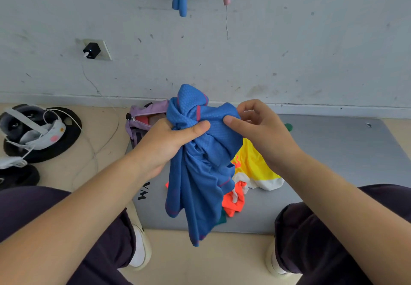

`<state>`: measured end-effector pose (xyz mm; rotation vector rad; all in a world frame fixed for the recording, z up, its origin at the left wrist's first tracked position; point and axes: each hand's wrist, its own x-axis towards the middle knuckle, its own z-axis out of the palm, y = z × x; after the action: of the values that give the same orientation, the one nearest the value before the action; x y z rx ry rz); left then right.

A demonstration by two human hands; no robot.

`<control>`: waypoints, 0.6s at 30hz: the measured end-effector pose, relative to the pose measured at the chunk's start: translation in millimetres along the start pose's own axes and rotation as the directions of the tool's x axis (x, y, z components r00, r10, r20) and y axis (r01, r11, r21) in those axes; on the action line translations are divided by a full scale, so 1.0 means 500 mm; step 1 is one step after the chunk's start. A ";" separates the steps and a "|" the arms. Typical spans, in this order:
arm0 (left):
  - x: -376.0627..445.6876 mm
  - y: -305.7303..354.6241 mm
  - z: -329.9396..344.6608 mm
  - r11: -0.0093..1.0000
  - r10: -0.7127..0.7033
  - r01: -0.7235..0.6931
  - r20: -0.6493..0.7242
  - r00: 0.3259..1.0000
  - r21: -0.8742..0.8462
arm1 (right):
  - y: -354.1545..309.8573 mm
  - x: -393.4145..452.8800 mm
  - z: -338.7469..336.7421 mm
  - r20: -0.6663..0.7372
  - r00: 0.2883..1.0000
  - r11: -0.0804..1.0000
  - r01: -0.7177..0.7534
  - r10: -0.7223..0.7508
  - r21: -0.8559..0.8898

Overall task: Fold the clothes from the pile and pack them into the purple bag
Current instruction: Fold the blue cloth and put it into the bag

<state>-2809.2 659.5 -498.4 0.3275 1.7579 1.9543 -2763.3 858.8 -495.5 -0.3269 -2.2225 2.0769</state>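
Grey mat (333, 151): on the floor, under the clothes pile.
Blue mesh shirt (200, 173): bunched, hanging above the mat.
Purple fabric bag (142, 115): behind the shirt, unzipped.
Left hand (169, 142): fist clamped on the shirt.
Right hand (260, 129): pinching the shirt's upper edge.

Person, seen from above, head-worn view. Both forearms bare to the frame edge; no sleeve, watch, ring or bracelet visible on the left hand (165, 142) or the right hand (262, 129). Fingernails short, unpainted. Legs covered by dark purple-black loose fabric trousers (322, 235), softly creased at both knees. Feet in pale cream, rounded-toe slip-on shoes (142, 247), thick off-white soles, one showing below each trouser hem; right shoe largely hidden under the trouser leg
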 end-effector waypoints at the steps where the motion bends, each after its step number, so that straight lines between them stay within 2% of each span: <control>1: 0.000 -0.001 0.002 1.000 -0.001 0.001 0.005 1.000 0.024 | -0.001 -0.001 0.000 0.007 1.000 1.000 0.004 -0.004 -0.019; 4: -0.001 -0.001 0.003 0.996 0.001 -0.002 0.008 1.000 0.089 | -0.006 -0.002 -0.004 0.041 0.999 1.000 -0.008 0.008 -0.015; 9: -0.001 -0.005 0.003 0.978 0.010 -0.007 -0.010 1.000 0.207 | -0.009 -0.003 -0.007 0.009 1.000 1.000 0.023 -0.023 -0.013; 11: -0.001 0.001 -0.006 0.938 -0.079 0.042 0.093 0.993 0.345 | -0.010 -0.002 -0.010 0.013 0.999 0.998 0.052 -0.053 0.037; 13: -0.003 0.008 -0.017 0.818 -0.215 0.068 0.195 0.957 0.570 | -0.015 -0.001 -0.014 0.049 0.996 0.994 0.076 -0.080 0.077; 15: -0.001 0.015 -0.024 0.730 -0.222 0.099 0.098 0.970 0.676 | -0.021 -0.001 -0.017 0.129 0.987 0.990 0.086 -0.100 0.108; 17: 0.004 0.024 -0.027 0.798 -0.105 0.106 -0.037 0.994 0.593 | -0.025 -0.005 -0.019 0.250 0.963 0.992 0.078 -0.100 0.096; 18: 0.007 0.028 -0.027 0.852 -0.042 0.052 -0.030 0.999 0.521 | -0.026 -0.010 -0.017 0.317 0.944 0.995 0.077 -0.093 0.060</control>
<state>-2821.4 648.7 -487.1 0.4419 2.2704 1.4126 -2758.2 865.3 -481.6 0.1186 -2.2990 2.2682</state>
